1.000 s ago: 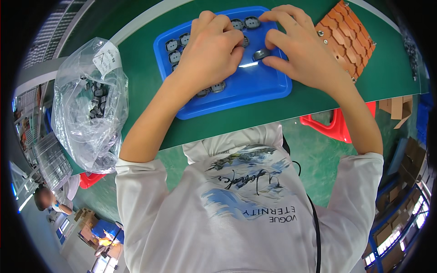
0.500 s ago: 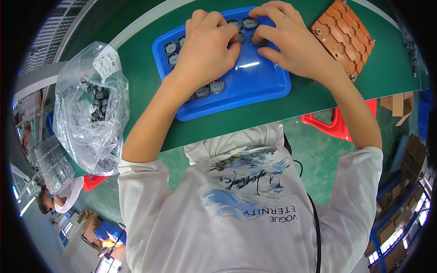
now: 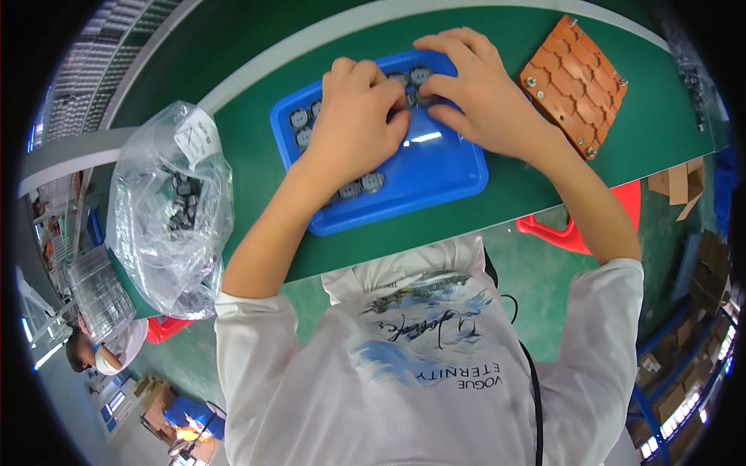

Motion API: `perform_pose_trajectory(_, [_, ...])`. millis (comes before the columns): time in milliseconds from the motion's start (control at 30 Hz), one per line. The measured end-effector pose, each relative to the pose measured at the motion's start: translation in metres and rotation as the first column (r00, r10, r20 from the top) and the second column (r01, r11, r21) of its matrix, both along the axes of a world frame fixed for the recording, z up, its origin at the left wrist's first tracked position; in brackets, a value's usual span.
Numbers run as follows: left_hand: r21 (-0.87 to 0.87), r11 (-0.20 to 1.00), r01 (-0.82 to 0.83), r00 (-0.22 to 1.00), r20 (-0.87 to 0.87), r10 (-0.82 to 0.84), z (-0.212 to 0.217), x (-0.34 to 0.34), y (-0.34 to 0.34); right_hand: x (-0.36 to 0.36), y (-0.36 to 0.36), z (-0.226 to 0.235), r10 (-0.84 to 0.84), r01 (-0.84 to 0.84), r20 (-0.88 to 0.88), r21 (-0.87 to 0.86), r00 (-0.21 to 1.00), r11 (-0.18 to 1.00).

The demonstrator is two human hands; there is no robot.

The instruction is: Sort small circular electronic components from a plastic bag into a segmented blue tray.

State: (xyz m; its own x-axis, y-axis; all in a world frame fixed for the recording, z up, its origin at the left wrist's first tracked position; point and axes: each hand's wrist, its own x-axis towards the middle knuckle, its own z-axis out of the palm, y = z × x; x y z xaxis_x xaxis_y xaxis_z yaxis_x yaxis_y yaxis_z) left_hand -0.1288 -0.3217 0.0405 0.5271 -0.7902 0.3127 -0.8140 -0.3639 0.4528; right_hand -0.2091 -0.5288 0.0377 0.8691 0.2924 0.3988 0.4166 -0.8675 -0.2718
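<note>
A shallow blue tray (image 3: pixel 435 182) lies on the green table with several small grey rounded-square parts in it. Over its far middle, my left hand (image 3: pixel 353 120) is curled, thumb bent toward the fingers; its fingertips are mostly hidden. A grey part (image 3: pixel 410 101) shows right beside its index finger. My right hand (image 3: pixel 486 101) reaches in over the far right side, fingers bent but apart. Its fingertips touch or hover by the grey parts at the far edge, including one dark grey part (image 3: pixel 420 75). More parts, such as this near one (image 3: pixel 373 182), stand along the tray's left and near sides.
Left of the tray stands a clear plastic bag (image 3: pixel 167 233) holding dark parts. An orange board with a scale pattern and metal pins (image 3: pixel 579 85) lies at the right. Red stools (image 3: pixel 556 233) are below the table edge. Another person (image 3: pixel 105 349) sits far left.
The whole view has shifted, so the table and tray appear lower. Both hands stay over the same far part of the tray, with only slight finger movement.
</note>
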Motion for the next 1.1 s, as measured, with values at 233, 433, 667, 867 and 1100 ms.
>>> perform_pose_trajectory(233, [-0.116, 0.978, 0.175, 0.984, 0.045, -0.171, 0.018, -0.012, -0.018, -0.054, -0.049, 0.06, -0.339, 0.505, -0.451, 0.323, 0.826, 0.8])
perform_pose_trajectory(433, [0.028, 0.924, 0.38, 0.907, 0.184, -0.379, 0.024, -0.043, -0.077, -0.111, -0.034, 0.028, -0.339, 0.4, -0.335, 0.13, 0.879, 0.907])
perform_pose_trajectory(667, [0.007, 0.925, 0.38, 0.916, 0.134, -0.378, 0.011, -0.056, -0.082, -0.125, -0.021, -0.001, -0.434, 0.487, -0.222, 0.362, 0.873, 0.795])
perform_pose_trajectory(867, [-0.116, 0.985, 0.127, 0.975, -0.168, -0.145, 0.042, -0.051, 0.011, -0.108, -0.017, -0.013, -0.419, 0.434, -0.135, 0.427, 0.898, 0.793])
perform_pose_trajectory(1100, [-0.181, 0.975, 0.126, 0.991, -0.022, -0.132, -0.008, -0.065, 0.003, -0.125, -0.067, -0.062, -0.184, 0.107, -0.145, 0.974, 0.972, -0.2])
